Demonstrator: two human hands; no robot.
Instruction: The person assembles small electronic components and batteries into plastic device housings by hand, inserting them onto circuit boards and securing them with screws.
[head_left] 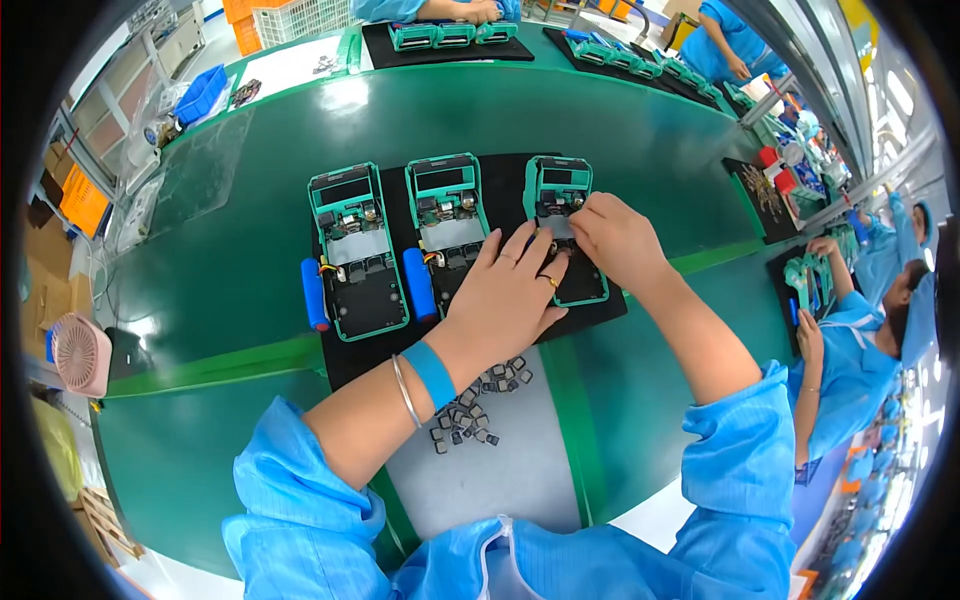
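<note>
Three teal-framed electronic device housings lie in a row on a black mat: a left housing [370,300], a middle housing [446,232] and a right housing [587,287]. Each has a dark window at the top and exposed components below it. My left hand [500,300] rests with fingers outstretched over the lower left of the right housing, partly covering the middle one. Above the right housing's components, my right hand [622,242] is closed in a pinch; whatever its fingertips hold is hidden. Blue cylindrical batteries [315,295] with wires sit beside the left and middle housings.
Small square grey-black parts [465,415] are heaped on a grey mat [480,490] nearest me. A pink fan [80,355] stands at the left edge, a blue bin [201,94] at the far left. Co-workers handle similar housings across the bench and at right [808,280].
</note>
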